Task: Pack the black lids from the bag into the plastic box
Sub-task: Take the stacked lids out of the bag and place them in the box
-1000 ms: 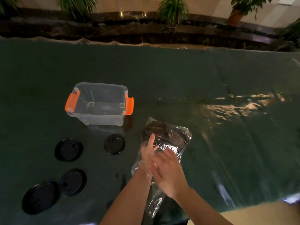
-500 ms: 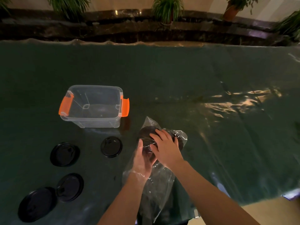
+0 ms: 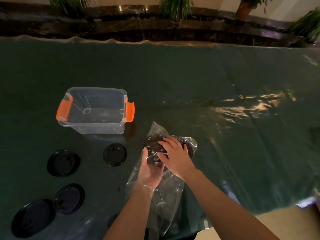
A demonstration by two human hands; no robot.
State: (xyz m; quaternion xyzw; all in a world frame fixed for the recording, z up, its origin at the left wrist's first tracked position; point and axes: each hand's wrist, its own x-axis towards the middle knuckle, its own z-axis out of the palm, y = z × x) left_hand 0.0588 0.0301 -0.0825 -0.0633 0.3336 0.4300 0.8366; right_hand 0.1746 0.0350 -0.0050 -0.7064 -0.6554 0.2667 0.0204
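The counter [image 3: 190, 75] is covered with a dark green cloth under a clear plastic sheet, and the sheet shines with warm reflections on the right side. Behind the far edge runs a dark stone ledge [image 3: 121, 28] with green potted plants [image 3: 174, 7] against a pale wall.

The plastic box [image 3: 94, 110] stands on the left part of the counter, open at the top, with 2 orange latches; I see no lid inside it. In front of it 4 black lids [image 3: 115, 154] lie flat on the counter, apart from the box.

The clear bag [image 3: 166, 193] lies near the front edge, to the right of these lids. The left hand [image 3: 151, 172] is inside the bag, fingers curled around a dark lid in there. The right hand [image 3: 174, 155] presses from outside, fingers bent over the bag and gripping the lids through the plastic.
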